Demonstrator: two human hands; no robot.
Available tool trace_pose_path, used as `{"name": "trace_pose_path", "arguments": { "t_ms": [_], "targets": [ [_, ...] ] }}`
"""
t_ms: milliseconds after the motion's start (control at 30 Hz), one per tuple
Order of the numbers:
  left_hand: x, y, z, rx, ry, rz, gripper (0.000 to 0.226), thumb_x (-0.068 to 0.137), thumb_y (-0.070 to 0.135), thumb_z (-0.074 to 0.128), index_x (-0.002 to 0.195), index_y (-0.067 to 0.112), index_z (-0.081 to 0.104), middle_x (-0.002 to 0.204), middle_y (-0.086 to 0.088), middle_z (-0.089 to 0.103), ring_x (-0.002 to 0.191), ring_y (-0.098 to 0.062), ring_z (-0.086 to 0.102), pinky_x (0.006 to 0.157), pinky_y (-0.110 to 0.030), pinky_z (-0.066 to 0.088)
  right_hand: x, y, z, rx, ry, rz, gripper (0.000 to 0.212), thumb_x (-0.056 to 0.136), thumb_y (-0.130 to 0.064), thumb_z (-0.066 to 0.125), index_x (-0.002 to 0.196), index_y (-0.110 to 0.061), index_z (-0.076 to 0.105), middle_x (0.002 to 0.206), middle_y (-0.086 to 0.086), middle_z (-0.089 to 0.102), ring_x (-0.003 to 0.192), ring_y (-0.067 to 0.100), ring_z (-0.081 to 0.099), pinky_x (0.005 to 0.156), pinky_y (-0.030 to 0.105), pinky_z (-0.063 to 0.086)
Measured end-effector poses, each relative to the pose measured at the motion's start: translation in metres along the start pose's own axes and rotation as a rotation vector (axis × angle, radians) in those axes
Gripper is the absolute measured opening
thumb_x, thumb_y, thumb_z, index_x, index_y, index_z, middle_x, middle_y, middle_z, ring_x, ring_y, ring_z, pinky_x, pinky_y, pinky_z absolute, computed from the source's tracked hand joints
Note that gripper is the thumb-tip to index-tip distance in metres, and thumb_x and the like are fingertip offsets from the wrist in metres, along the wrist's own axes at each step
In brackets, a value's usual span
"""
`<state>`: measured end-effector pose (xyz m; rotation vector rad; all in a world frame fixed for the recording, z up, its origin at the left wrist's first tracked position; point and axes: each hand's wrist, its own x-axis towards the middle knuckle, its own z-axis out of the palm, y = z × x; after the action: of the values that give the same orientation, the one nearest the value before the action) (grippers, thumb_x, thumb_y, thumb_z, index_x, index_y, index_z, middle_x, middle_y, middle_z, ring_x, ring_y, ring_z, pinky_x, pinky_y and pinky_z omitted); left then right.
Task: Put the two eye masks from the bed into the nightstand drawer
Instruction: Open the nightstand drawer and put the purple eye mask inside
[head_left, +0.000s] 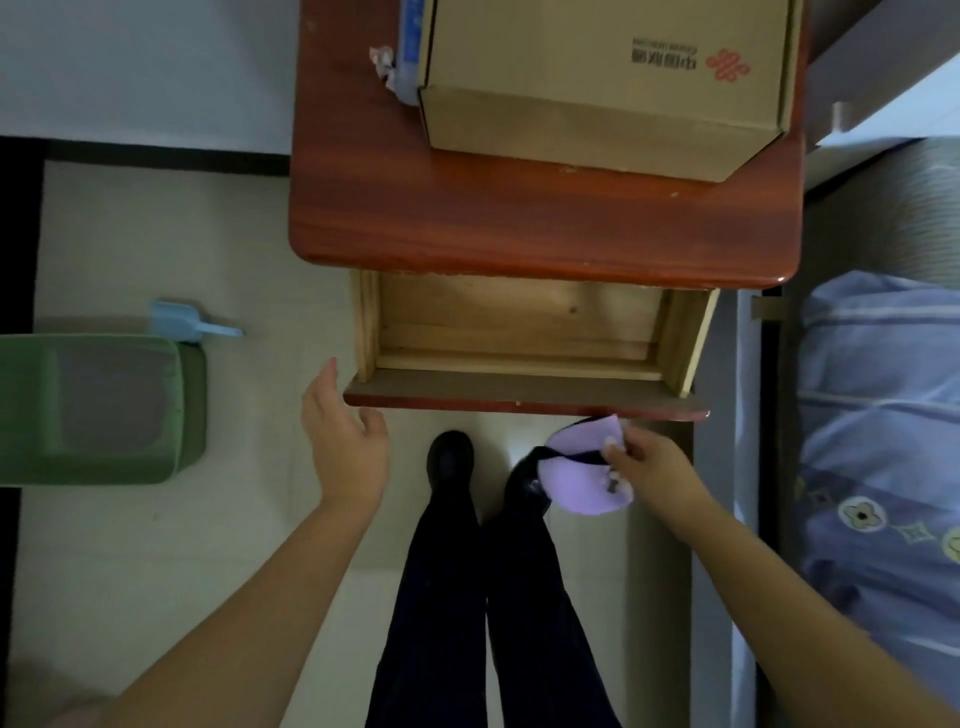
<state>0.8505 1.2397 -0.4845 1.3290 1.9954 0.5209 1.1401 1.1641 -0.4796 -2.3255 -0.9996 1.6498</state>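
Two lilac eye masks (582, 470) with dark straps are seen pinched together in the right hand (654, 462), held just below and in front of the drawer front, not inside it. Nightstand drawer (519, 338) is pulled open; its wooden interior is bare. Left hand (345, 436) is released, fingers spread, beside the drawer's left corner, touching nothing. Cardboard box (602, 78) is noted on the nightstand (519, 223) surface. Bed (883, 415) lies at right; green bin (98, 405) and blue scoop (187, 322) are on the floor at left.

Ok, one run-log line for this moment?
drawer: open, looks empty | right hand: holding purple eye mask below drawer front | left hand: open, free
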Motion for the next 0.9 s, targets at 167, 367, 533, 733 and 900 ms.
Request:
{"name": "trace_pose_path", "arguments": {
  "t_ms": [167,367,533,733,900],
  "targets": [
    [-0.008,0.068,0.006,-0.39,-0.644,-0.043,0.033,0.089,0.022,0.059,0.119,0.025,0.049,0.108,0.01,0.057,0.101,-0.006,0.057,0.082,-0.016,0.05,-0.013,-0.093,0.007,0.484,-0.121,-0.168,0.018,0.09,-0.033,0.055,0.098,-0.023,0.068,0.091,0.019,0.069,0.077,0.021,0.063,0.075,0.039,0.053],
    [0.066,0.064,0.038,-0.164,-0.341,-0.204,0.026,0.091,0.014,0.051,0.115,0.005,0.056,0.114,-0.016,0.063,0.105,-0.031,0.058,0.079,-0.028,0.044,0.066,-0.142,0.038,0.031,0.046,-0.23,0.023,0.093,-0.021,0.049,0.1,0.0,0.055,0.103,0.023,0.063,0.094,0.038,0.058,0.072,0.038,0.042],
    [0.106,0.044,0.08,0.211,-0.306,-0.244,0.033,0.097,0.014,0.035,0.126,0.001,0.045,0.128,-0.024,0.054,0.113,-0.04,0.052,0.093,-0.042,0.044,0.118,-0.148,0.073,-0.151,0.223,-0.274,0.025,0.095,-0.018,0.044,0.115,-0.008,0.054,0.112,0.019,0.065,0.098,0.035,0.06,0.071,0.03,0.04],
    [0.108,0.043,0.084,0.213,-0.256,-0.252,0.038,0.094,0.01,0.043,0.13,-0.001,0.038,0.131,-0.022,0.052,0.118,-0.035,0.051,0.096,-0.037,0.041,0.12,-0.142,0.077,-0.149,0.256,-0.214,0.039,0.092,-0.016,0.047,0.13,-0.012,0.043,0.122,0.018,0.058,0.105,0.036,0.057,0.075,0.036,0.044],
    [0.058,0.066,0.038,0.302,-0.37,-0.157,0.062,0.088,0.019,0.052,0.142,0.014,0.021,0.136,-0.021,0.042,0.119,-0.04,0.047,0.096,-0.048,0.041,0.061,-0.13,0.026,-0.167,0.185,-0.112,0.042,0.091,-0.016,0.048,0.132,-0.009,0.038,0.128,0.021,0.051,0.104,0.037,0.057,0.082,0.041,0.048]
  ]
}}
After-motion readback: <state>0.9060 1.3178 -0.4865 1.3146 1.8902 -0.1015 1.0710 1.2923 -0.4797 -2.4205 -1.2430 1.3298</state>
